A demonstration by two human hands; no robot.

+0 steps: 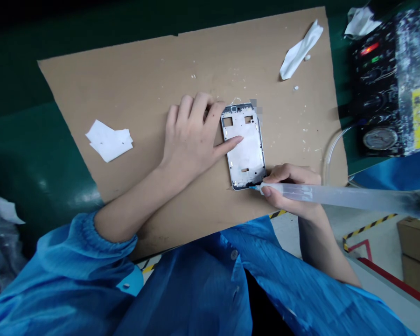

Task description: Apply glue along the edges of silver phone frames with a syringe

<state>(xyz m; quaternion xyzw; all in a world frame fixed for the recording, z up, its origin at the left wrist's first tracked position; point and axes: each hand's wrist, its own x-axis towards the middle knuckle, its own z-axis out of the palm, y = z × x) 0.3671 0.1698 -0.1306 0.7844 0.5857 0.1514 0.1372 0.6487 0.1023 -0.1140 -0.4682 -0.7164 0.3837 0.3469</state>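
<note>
1. Near the left edge of the cardboard, a piece of white paper lies flat
2. My left hand reaches in over the near edge, its thumb spread away from the bent fingers; the thumb lies on the face of the phone frame, the forefinger at its far left corner
3. The phone frame lies right of the cardboard's middle, one short end towards the near edge
4. The blue needle points at that end; I cannot tell whether it touches
5. My right hand pinches the front of the syringe between thumb and forefinger, just beside the frame's near right corner
6. By the cardboard's far right corner lies a strip of white paper
7. Beyond the right edge stands a black box with a round dial
</note>
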